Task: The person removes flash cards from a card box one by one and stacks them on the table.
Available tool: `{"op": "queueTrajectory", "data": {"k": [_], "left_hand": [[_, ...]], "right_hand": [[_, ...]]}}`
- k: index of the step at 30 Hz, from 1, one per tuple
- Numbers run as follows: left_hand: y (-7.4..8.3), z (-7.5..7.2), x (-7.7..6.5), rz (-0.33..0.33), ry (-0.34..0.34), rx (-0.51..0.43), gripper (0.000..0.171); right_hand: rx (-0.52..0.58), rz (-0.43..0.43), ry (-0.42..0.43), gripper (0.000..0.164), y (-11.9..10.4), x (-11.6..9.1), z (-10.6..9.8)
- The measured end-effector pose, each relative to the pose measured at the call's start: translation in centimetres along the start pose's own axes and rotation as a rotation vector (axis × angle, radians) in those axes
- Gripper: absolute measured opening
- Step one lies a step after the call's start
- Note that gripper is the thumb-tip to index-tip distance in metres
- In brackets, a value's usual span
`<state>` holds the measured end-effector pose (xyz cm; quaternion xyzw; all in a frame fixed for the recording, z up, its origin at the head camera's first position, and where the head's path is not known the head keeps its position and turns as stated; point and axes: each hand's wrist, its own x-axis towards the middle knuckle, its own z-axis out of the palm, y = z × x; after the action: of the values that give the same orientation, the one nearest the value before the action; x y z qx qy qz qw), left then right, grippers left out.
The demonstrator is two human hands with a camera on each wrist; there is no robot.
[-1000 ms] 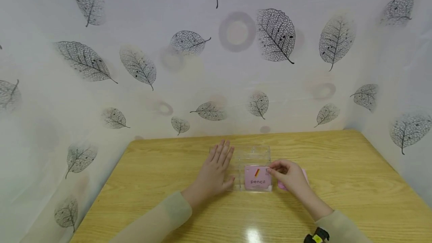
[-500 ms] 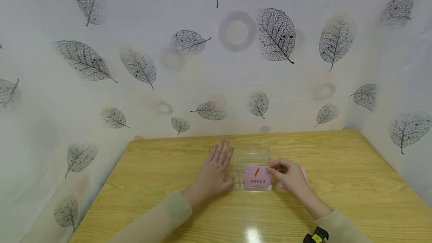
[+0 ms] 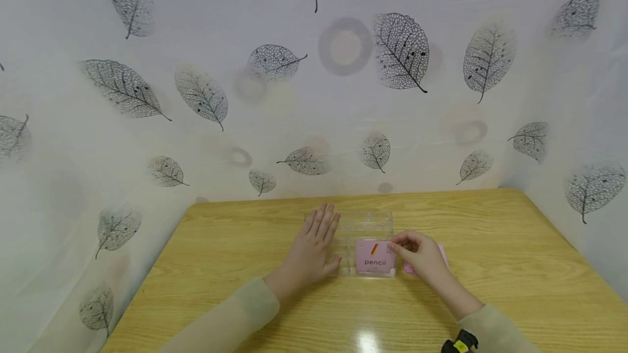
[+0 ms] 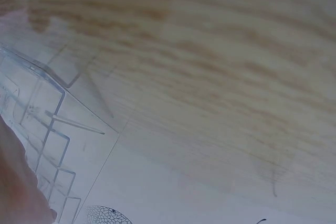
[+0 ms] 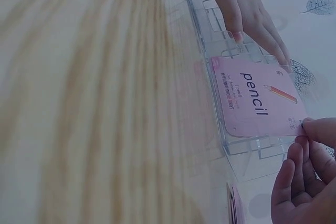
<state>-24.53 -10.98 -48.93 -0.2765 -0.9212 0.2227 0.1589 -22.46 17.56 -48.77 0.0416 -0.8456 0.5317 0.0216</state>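
Note:
A clear plastic box [image 3: 370, 226] with partitions stands on the table. Flat across its left part rests my left hand [image 3: 311, 252], fingers straight and thumb out to the side. Between thumb and fingertips, my right hand [image 3: 421, 257] pinches the upper right corner of a pink card [image 3: 375, 253] printed "pencil" with a drawn pencil. The card lies in the box's right front compartment; in the right wrist view, the card [image 5: 257, 98] is tilted, its lower edge by the box's front wall. More pink cards [image 3: 410, 269] lie right of the box, partly hidden under my right hand.
The wood-grain table [image 3: 235, 227] carries the box near its back edge. Behind it hangs a white sheet [image 3: 338, 108] printed with dark leaves. A black device [image 3: 460, 342] with a yellow mark sits at my right wrist.
The pencil card's lower edge has shifted very slightly toward the back. Both hands stay in the same places, the right one still pinching the card's corner.

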Motion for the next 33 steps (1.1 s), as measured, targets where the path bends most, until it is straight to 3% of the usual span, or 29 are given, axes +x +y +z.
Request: {"op": "queueTrajectory", "data": {"k": [19, 33], "left_hand": [[0.02, 0.1, -0.05, -0.001, 0.01, -0.002, 0.097], [0.0, 0.08, -0.06, -0.001, 0.012, -0.015, 0.097]], "right_hand": [[0.035, 0.046, -0.009, 0.017, -0.33, -0.13, -0.15], [-0.046, 0.054, 0.02, 0.017, -0.47, -0.12, -0.2]]}}
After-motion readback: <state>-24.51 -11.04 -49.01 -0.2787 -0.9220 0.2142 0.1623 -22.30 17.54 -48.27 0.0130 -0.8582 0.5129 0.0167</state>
